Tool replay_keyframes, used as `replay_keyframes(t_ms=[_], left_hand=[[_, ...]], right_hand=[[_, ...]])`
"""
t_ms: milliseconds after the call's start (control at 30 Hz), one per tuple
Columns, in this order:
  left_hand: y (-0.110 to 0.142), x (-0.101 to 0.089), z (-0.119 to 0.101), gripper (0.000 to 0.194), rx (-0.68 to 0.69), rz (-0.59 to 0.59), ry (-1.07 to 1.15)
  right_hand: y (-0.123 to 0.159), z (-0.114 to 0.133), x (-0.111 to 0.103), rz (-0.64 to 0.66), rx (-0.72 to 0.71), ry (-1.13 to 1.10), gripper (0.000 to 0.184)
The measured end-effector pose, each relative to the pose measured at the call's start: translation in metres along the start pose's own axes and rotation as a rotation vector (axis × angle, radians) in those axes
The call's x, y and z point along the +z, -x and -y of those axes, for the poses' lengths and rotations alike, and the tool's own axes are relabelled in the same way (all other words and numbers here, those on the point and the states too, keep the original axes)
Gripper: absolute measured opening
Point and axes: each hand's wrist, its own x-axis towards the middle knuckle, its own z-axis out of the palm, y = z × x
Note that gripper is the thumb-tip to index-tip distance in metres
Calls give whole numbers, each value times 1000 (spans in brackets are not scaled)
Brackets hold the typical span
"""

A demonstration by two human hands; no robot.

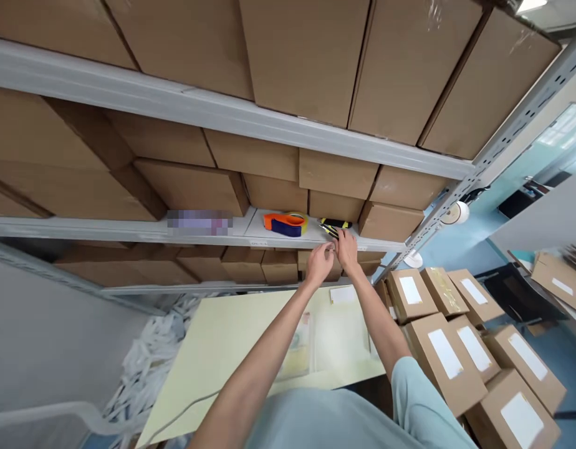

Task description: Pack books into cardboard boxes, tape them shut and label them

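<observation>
Both my hands meet at the front edge of the middle shelf [241,229]. My left hand [320,265] has its fingers curled in a pinch beside the right one; whatever is between them is too small to make out. My right hand [346,249] is closed too, its fingers hidden in part. Right behind its fingertips lies a slim metal tool with dark handles [330,231]; I cannot tell if the hand touches it. A black and yellow handled tool [337,222] is just beyond. Further left rests an orange and dark blue tape dispenser [284,224] with a yellowish roll.
Cardboard boxes [307,56] fill the shelves above, behind and below. Under my arms stands a pale yellow table [232,330] with a white label [343,294] and a clear bag [297,349]. Labelled cartons [447,355] are stacked at right, near the metal rack post [517,118].
</observation>
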Motion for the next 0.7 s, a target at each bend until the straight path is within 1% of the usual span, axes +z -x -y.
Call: replay_keyframes(t_ms=[67, 167, 267, 333, 367, 400, 433, 467, 500, 533, 600, 667, 700], left_hand=[[-6, -9, -1, 35, -25, -42, 17], [7, -20, 10, 33, -80, -70, 0], [39, -30, 38, 32, -231, -97, -22], [71, -37, 67, 31, -396, -105, -50], [92, -40, 84, 31, -496, -103, -72], [116, -43, 103, 31, -609, -99, -103], [141, -46, 121, 31, -725, -87, -140], [169, -47, 139, 31, -839, -66, -180], [196, -48, 155, 32, -943, -32, -217], [223, -47, 168, 32, -1031, 8, -250], [268, -42, 187, 31, -1146, 92, -300], [300, -33, 197, 30, -1185, 157, -327], [310, -28, 200, 30, -1186, 181, -334]], right_hand=[[-26, 1, -1, 85, -27, 40, 45], [-47, 0, 1, 186, -56, 74, 42], [-50, -2, 2, 200, -55, 68, 45], [-40, -3, 6, 151, -42, 55, 48], [-28, -4, 12, 100, -46, 39, 49], [-12, -4, 22, 53, -53, 11, 50], [10, -4, 35, 37, -61, -31, 51], [38, -2, 52, 54, -69, -80, 52], [71, 1, 69, 109, -81, -132, 52], [108, 5, 87, 205, -102, -186, 52], [186, 19, 120, 481, -167, -278, 50], [256, 33, 145, 779, -237, -324, 49], [284, 38, 154, 884, -241, -320, 50]])
